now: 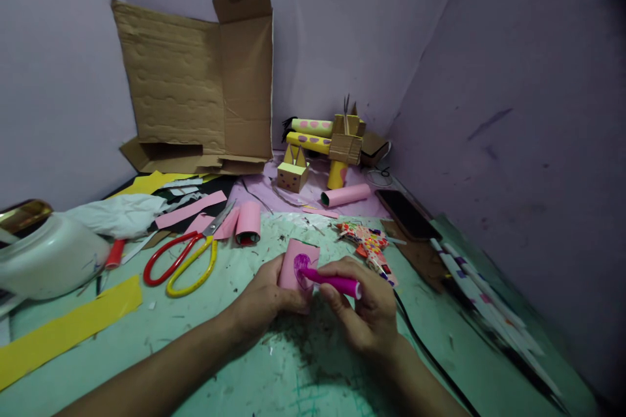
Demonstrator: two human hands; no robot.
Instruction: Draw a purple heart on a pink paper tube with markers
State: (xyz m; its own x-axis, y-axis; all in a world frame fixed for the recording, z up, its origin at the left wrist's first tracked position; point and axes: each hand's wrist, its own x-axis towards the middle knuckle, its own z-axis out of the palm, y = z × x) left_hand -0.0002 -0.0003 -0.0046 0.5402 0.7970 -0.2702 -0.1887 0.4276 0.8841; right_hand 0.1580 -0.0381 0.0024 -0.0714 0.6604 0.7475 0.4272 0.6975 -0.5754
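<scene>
A pink paper-covered tube (pixel 288 267) is held upright in my left hand (pixel 267 296), its fingers and thumb wrapped round the lower left side. My right hand (pixel 369 306) grips a magenta marker (pixel 340 284) between thumb and fingers. The marker's tip touches a purple oval patch (pixel 302 265) on the front of the tube, partly scribbled in. Behind my hands, to the left, another short pink roll (pixel 248 221) stands on the table next to scissors (pixel 188 254) with one red and one yellow handle.
Cardboard (pixel 180 78) leans on the back wall. Yellow spotted tubes (pixel 308 140) and a small box with ears (pixel 292 176) stand at the back. A phone (pixel 408 214) lies right, a white pot (pixel 53 260) left, a yellow strip (pixel 68 329) nearer. A black cable (pixel 430 361) runs beside my right arm.
</scene>
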